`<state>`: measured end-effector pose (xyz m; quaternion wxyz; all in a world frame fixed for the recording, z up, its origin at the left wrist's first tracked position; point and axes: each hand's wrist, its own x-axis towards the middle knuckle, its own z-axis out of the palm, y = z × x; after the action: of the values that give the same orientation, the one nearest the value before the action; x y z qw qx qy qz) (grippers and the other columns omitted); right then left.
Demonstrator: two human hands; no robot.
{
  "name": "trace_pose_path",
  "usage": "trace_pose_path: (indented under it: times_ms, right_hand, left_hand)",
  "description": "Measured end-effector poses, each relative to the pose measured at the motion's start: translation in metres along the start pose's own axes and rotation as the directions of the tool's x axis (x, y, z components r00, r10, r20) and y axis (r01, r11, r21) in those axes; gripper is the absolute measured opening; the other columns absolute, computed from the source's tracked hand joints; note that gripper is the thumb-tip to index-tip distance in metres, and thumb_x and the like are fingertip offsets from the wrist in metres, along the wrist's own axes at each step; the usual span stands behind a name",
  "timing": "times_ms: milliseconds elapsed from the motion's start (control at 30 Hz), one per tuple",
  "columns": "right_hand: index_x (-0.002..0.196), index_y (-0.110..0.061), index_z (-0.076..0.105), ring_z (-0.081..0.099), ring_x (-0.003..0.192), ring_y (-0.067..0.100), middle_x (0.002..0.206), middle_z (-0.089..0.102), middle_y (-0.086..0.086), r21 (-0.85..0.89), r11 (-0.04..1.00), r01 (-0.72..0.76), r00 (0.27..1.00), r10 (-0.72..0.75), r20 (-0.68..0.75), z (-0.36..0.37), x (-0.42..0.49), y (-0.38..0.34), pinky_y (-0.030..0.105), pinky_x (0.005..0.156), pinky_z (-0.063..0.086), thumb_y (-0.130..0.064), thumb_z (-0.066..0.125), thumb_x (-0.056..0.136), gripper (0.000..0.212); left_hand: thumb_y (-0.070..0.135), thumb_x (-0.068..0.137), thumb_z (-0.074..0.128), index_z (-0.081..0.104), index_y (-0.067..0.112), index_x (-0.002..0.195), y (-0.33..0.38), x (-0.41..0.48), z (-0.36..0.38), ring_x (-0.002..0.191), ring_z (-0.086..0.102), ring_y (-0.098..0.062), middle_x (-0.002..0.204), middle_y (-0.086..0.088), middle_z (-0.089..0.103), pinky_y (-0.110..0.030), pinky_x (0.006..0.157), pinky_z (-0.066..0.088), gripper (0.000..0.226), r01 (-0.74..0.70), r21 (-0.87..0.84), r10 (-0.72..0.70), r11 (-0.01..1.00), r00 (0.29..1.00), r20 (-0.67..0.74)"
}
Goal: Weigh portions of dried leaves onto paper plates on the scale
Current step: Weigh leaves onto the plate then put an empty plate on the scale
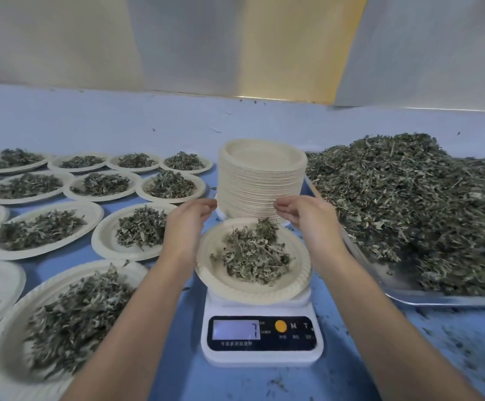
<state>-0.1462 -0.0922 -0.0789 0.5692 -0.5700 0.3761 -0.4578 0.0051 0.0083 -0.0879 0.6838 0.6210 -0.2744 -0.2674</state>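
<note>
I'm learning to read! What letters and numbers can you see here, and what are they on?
"M": on the dark panel of the scale, right of the orange button.
"T": beside the M.
"7", perhaps: on the display, blurred.
Small print under the display and buttons: too blurred to read.
No writing shows on the paper plates.

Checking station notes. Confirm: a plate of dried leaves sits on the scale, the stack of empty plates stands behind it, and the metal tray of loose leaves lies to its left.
Wrong side: the head view shows the metal tray to the right of the scale. The plate on the scale and the stack behind it are as stated.
</note>
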Motion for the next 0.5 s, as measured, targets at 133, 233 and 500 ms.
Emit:
trace_pose_path:
  times_ms: [133,233,500]
  right_hand:
    - [0.09,-0.006,0.072,0.069,0.093,0.014,0.099,0.073,0.01,-0.012,1.0,-0.018,1.0,0.018,0.011,-0.0021,-0.0018,0.0007,0.02,0.08,0.051,0.001,0.043,0.087,0.03]
    - [0.096,0.0,0.071,0.069,0.095,0.017,0.101,0.071,0.013,0.038,0.999,-0.031,0.999,0.03,0.026,-0.0006,-0.004,0.0018,0.016,0.077,0.053,0.004,0.042,0.088,0.03]
    - [0.104,0.007,0.067,0.068,0.093,0.019,0.105,0.069,0.017,0.1,0.993,-0.063,0.997,0.058,0.048,0.0004,-0.0058,0.0008,0.01,0.067,0.053,0.008,0.038,0.088,0.032]
  left_hand:
    - [-0.001,0.09,0.045,0.069,0.016,0.086,-0.0068,0.002,0.0024,0.11,0.061,-0.016,0.109,-0.005,0.069,-0.027,0.094,0.046,0.03,0.03,-0.066,-0.031,0.997,1.0,-0.006]
    - [-0.003,0.089,0.044,0.068,0.013,0.085,-0.0072,0.0024,0.0034,0.107,0.063,-0.018,0.104,-0.006,0.069,-0.029,0.097,0.046,0.03,0.051,-0.104,-0.051,0.993,0.999,0.0]
    - [-0.004,0.09,0.05,0.068,0.01,0.088,-0.0062,0.0001,0.0053,0.098,0.066,-0.021,0.102,-0.011,0.071,-0.035,0.095,0.05,0.023,0.104,-0.061,-0.106,0.993,0.994,-0.027]
